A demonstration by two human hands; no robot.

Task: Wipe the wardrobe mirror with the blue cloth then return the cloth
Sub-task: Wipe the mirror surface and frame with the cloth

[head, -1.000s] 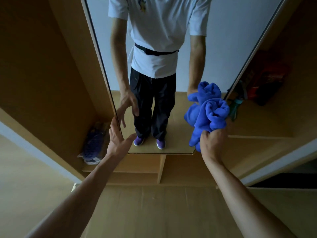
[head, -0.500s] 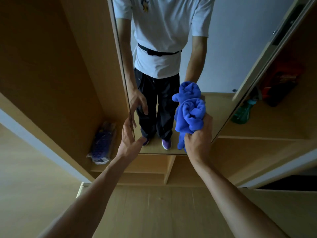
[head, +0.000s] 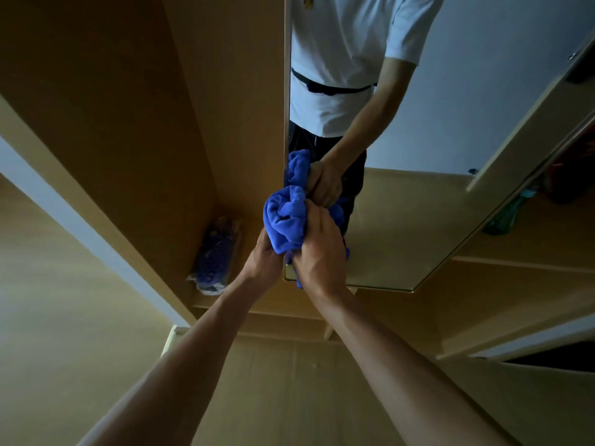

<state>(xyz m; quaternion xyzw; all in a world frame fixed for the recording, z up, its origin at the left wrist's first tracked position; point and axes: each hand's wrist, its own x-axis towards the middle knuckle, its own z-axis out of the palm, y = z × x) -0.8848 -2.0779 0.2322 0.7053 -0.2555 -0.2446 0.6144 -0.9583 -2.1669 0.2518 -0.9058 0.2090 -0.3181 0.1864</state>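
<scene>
Bunched blue terry cloth (head: 285,220) sits at the lower left corner of the tall wardrobe mirror (head: 418,204). My right grip (head: 320,255) is clamped on it, fingertips buried in folds. My left grip (head: 262,260) is under the bunch, fingers hidden; I cannot tell its clasp. Dim plastic-wrapped bluish bundle (head: 216,255) on the shelf, contents unreadable.

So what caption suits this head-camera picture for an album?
Right hand grips the bunched blue cloth at the wardrobe mirror's lower left edge, left hand beside it.
</scene>
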